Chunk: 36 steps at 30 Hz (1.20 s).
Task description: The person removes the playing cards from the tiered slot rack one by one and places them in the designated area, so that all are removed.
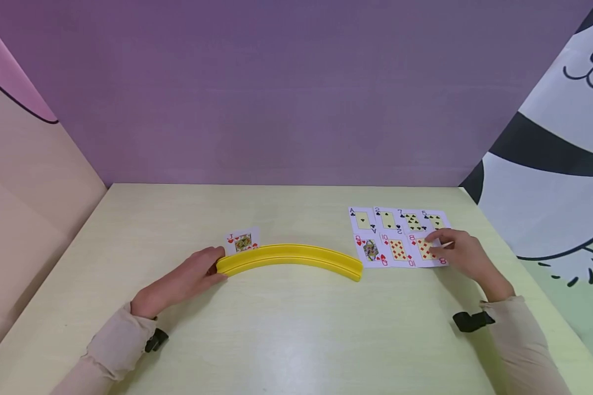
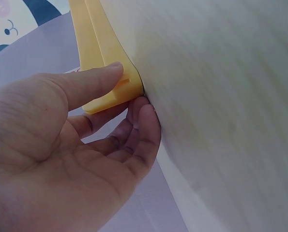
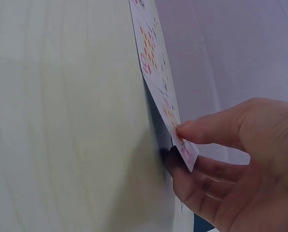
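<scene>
My left hand (image 1: pixel 188 280) grips the left end of a yellow curved card holder (image 1: pixel 291 254). In the left wrist view the thumb lies on one face of the holder (image 2: pixel 98 43), with the fingers curled at its end. A jack of hearts (image 1: pixel 243 241) shows behind the holder, its lower part hidden. On the right, my right hand (image 1: pixel 463 255) pinches the eight of diamonds (image 1: pixel 421 250) between thumb and fingers. The right wrist view shows this card (image 3: pixel 165 108) tilted, its held end raised off the table.
Beside the eight lie a ten of diamonds (image 1: pixel 397 249) and a red queen (image 1: pixel 370 250). Behind them is a row of black cards: ace (image 1: pixel 363 220), two (image 1: pixel 387 220), seven (image 1: pixel 413 221) and five (image 1: pixel 435 220). A purple wall (image 1: pixel 286 109) stands behind the pale table (image 1: pixel 286 329).
</scene>
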Available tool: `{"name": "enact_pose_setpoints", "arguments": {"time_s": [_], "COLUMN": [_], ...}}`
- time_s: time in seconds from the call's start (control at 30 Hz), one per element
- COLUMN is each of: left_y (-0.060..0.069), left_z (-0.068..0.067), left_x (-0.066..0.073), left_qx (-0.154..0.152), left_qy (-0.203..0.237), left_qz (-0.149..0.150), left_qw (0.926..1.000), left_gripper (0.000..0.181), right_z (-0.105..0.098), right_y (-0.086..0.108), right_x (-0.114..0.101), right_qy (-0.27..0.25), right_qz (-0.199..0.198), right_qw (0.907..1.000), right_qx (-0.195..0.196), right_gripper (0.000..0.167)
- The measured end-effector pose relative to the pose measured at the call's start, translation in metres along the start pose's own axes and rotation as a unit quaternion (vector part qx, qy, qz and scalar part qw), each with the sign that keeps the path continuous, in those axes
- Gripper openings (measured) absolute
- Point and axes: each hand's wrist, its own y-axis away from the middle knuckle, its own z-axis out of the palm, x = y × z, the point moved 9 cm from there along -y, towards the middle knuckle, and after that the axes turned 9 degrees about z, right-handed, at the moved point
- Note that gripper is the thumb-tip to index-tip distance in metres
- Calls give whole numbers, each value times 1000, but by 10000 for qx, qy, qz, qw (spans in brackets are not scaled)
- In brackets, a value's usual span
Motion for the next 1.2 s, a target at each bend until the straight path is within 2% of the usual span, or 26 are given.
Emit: {"name": "enact_pose_setpoints", "arguments": {"time_s": [0.17,0.43,0.83,1.0,1.2], "left_y": [-1,0,-1,1,2], "left_z": [-1,-1,-1,1,-1], "left_x": [0,1,2,1,3], "left_qx": [28,40,34,-30,-18], "left_qy": [-31,-29,-14,44,111], "left_qz": [13,27,24,-107,-104], "left_qw": [10000,10000,10000,9999,9999], "left_gripper": [21,22,22,21,21], "right_z": [3,6,8,12,12], "right_y": [1,2,4,5,5], "right_x": [-5,-14,-18,-15,-20], "right_qy": [238,744,1083,1225,1401], "right_qz": [20,-160,125,311,334], "right_qw": [9996,9971,9940,9920,9895], "right_qx": [-130,21,66,34,141], "right_gripper": [29,27,27,26,25]}}
